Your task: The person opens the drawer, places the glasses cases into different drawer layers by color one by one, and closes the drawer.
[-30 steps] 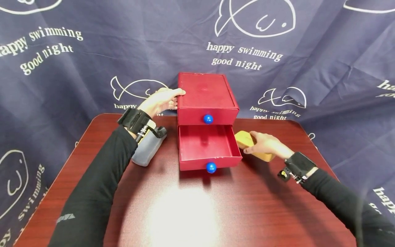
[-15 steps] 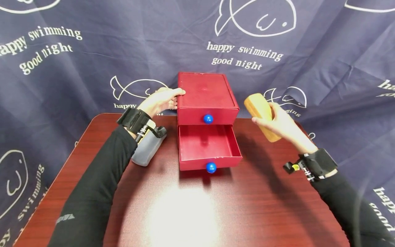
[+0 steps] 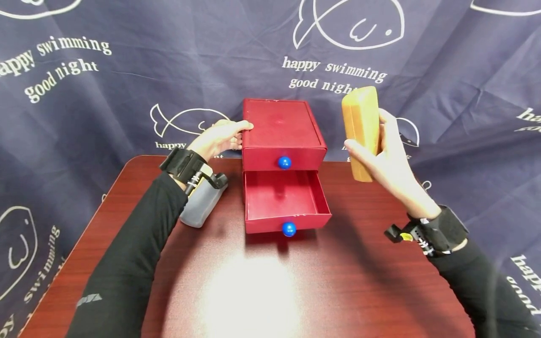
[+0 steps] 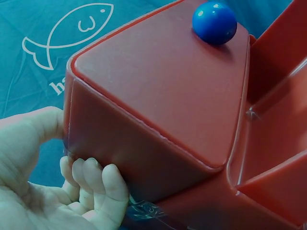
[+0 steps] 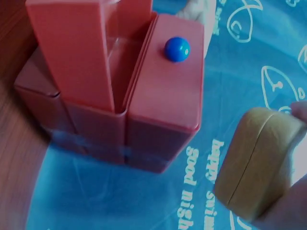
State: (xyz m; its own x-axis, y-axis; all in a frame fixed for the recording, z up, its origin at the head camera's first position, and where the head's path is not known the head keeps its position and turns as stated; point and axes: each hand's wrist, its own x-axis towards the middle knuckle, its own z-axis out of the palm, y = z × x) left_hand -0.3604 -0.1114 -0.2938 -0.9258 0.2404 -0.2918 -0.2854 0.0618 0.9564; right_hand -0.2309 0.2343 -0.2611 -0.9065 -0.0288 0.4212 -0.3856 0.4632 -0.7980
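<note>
A red plastic drawer cabinet [image 3: 279,124] with blue knobs stands at the back of the table, with its lower visible drawer [image 3: 281,192] pulled out and bare inside. My left hand [image 3: 217,138] holds the cabinet's left top edge, thumb over the edge and curled fingers against the side wall, as the left wrist view shows. My right hand [image 3: 390,157] grips a yellow oblong block [image 3: 363,126] with rounded edges, raised above the table to the cabinet's right and roughly upright. In the right wrist view a thin seam runs along the yellow block [image 5: 254,158].
Under my left wrist a grey oblong item [image 3: 203,204] with some yellow showing lies on the table, partly hidden by the wrist camera. The reddish-brown table [image 3: 346,277] has a bright glare at its front. A dark blue fish-print cloth [image 3: 211,56] hangs behind.
My right hand has lifted the yellow block off the table, up beside the cabinet, and turned it upright. My left hand, the cabinet and the drawer have stayed put.
</note>
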